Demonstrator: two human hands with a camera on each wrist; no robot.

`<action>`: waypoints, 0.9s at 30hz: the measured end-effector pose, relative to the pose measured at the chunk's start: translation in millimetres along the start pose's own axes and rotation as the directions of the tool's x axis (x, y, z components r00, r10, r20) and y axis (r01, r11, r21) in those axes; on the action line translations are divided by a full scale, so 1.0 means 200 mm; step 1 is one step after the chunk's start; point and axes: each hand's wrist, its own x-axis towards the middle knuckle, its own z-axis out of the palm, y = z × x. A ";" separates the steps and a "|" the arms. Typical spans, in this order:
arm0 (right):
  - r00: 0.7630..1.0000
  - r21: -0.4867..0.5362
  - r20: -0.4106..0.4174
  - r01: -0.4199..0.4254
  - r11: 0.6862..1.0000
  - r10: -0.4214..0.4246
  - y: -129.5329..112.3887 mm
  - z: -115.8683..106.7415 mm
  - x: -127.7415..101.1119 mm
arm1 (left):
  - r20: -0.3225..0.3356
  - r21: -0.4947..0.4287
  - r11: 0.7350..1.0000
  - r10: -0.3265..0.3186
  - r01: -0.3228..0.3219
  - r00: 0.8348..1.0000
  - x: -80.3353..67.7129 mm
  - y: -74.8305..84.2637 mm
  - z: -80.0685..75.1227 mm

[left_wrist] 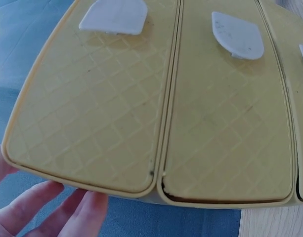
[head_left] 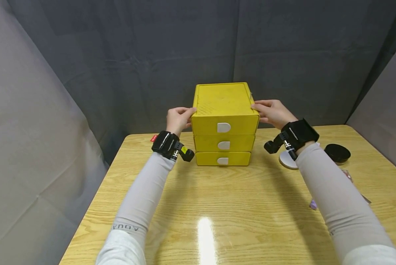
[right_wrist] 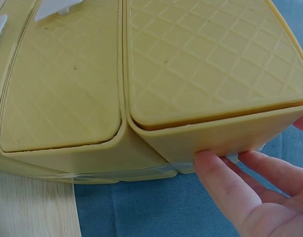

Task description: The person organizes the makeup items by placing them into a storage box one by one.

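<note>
A yellow three-drawer storage box [head_left: 225,127] with white tab handles stands upright near the table's back edge, all drawers closed. My left hand [head_left: 178,119] grips its upper left edge, thumb at the top and fingers along the side. At the opposite upper edge, my right hand [head_left: 273,112] holds the box the same way. In the left wrist view the fingertips [left_wrist: 94,200] press the side wall beside the top drawer. The right wrist view has fingers [right_wrist: 223,180] against the other side, near clear tape [right_wrist: 136,174] along the wall.
Right of the box lie a white round object [head_left: 288,160] and a black round dish [head_left: 337,153]. A small purple item [head_left: 313,204] is partly behind my right sleeve. A red tag [head_left: 153,138] lies behind my left wrist. Grey cloth [head_left: 151,66] hangs behind the table.
</note>
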 end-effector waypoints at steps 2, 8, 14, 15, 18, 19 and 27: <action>1.000 -0.002 0.002 -0.002 1.000 0.002 0.00 0.00 0.00 | -0.007 -0.002 1.000 0.002 -0.002 1.000 0.00 0.00 0.00; 1.000 -0.014 0.005 -0.009 1.000 0.009 -0.01 -0.01 0.00 | -0.020 -0.009 1.000 0.002 -0.003 1.000 -0.01 0.00 0.02; 1.000 -0.009 0.007 -0.011 1.000 0.011 0.00 -0.03 0.00 | -0.027 0.004 1.000 -0.003 0.003 1.000 -0.02 0.01 0.04; 1.000 -0.007 0.008 -0.010 1.000 0.010 0.00 -0.04 0.00 | -0.028 0.006 1.000 -0.004 0.004 1.000 -0.02 0.01 0.04; 1.000 -0.003 0.012 -0.007 1.000 0.007 0.00 -0.04 0.00 | -0.030 0.005 1.000 -0.001 0.001 1.000 -0.03 0.01 0.05; 1.000 -0.002 0.012 -0.005 1.000 0.005 0.00 -0.05 -0.01 | -0.030 0.002 1.000 0.002 -0.001 1.000 -0.03 0.01 0.05; 1.000 0.006 0.011 -0.014 1.000 0.014 0.01 -0.05 -0.01 | 0.002 -0.019 1.000 -0.002 0.002 1.000 -0.03 0.00 0.04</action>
